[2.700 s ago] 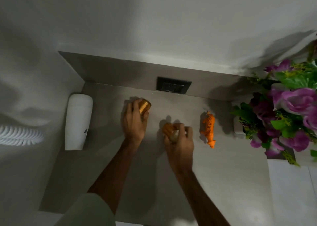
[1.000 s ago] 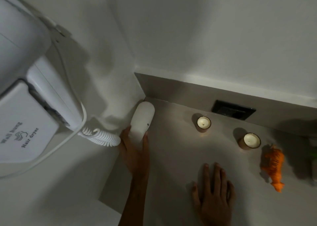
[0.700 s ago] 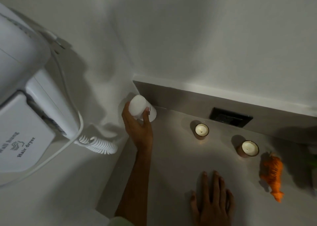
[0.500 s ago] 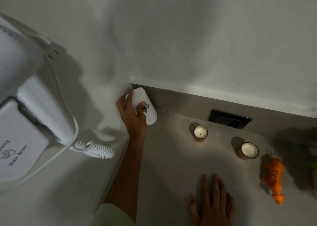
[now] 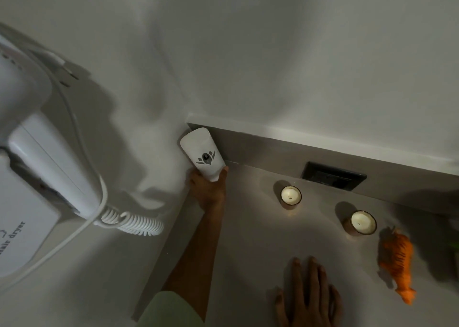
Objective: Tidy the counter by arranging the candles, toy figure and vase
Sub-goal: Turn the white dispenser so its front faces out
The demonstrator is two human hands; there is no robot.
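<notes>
A white vase [image 5: 202, 152] with a grey emblem stands upright in the counter's back left corner, against the wall. My left hand [image 5: 208, 189] grips its base from the near side. Two candles in amber glasses stand on the grey counter [image 5: 248, 252]: one [image 5: 290, 195] mid-back, another [image 5: 362, 223] to its right. An orange toy tiger [image 5: 398, 259] lies further right. My right hand [image 5: 309, 299] rests flat on the counter at the front, fingers spread, holding nothing.
A white wall-hung hair dryer [image 5: 32, 172] with a coiled cord [image 5: 131, 223] juts from the left wall. A black socket plate [image 5: 332, 175] sits in the backsplash behind the candles. Dark foliage edges in at the far right.
My left hand lifted the white vase from lying on the counter and stood it upright in the back left corner. My right hand stayed flat on the counter.
</notes>
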